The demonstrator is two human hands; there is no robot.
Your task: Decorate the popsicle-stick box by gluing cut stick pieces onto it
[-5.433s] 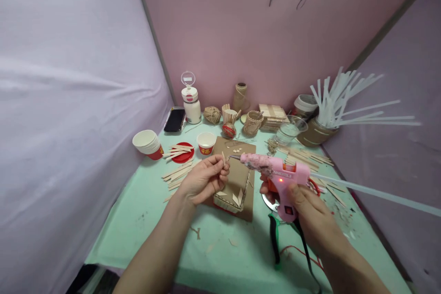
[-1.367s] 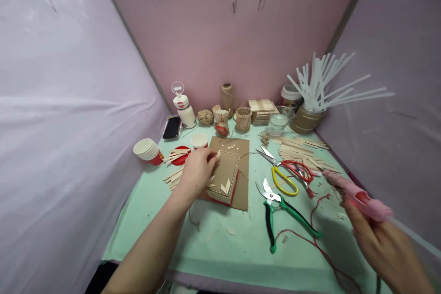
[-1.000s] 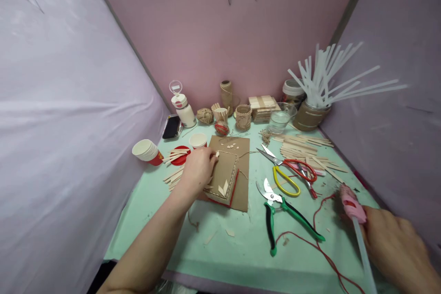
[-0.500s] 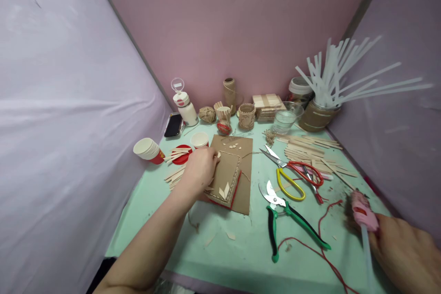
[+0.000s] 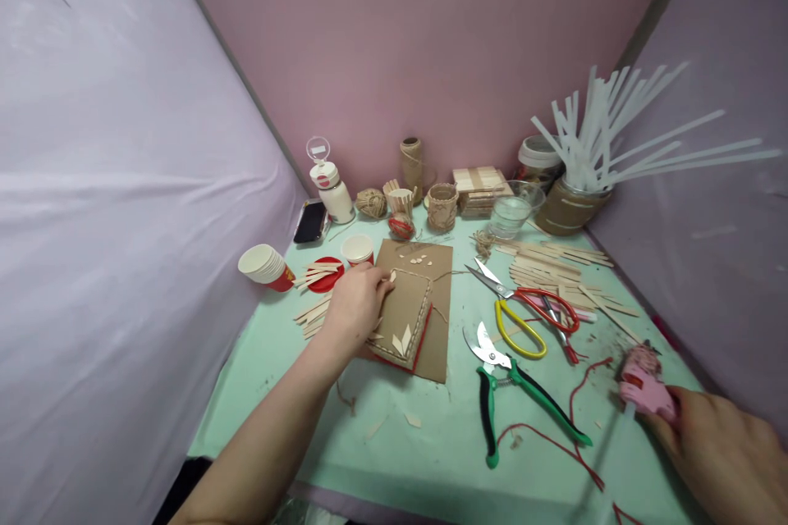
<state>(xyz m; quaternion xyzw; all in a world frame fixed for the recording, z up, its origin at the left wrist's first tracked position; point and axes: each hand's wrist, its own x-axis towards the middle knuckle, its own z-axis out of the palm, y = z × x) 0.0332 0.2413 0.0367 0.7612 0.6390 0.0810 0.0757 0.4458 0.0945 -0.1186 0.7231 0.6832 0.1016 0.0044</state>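
My left hand (image 5: 357,299) reaches over a cardboard panel (image 5: 406,295) edged with braided twine. Its fingers are pinched together at a small pale wood piece (image 5: 392,276) by the panel's upper left corner. Leaf-shaped wood slivers (image 5: 402,340) lie on the lower part of the panel, and my hand hides its left side. A brown cardboard sheet (image 5: 438,353) is underneath. At the right edge, my right hand (image 5: 717,443) is closed around a pink hot glue gun (image 5: 645,394), with a translucent glue stick (image 5: 614,451) extending from its back.
Scissors (image 5: 523,303) and green-handled pruning shears (image 5: 492,357) lie right of the cardboard, among red cord and wood sticks (image 5: 542,267). Paper cups (image 5: 262,262) stand on the left. A water bowl (image 5: 510,217) and a jar of glue sticks (image 5: 570,205) stand at the back.
The glue gun has tilted, its glue stick now slanting down to the left instead of straight down. My left hand has stayed nearly in place, its fingertips at the small wood piece.
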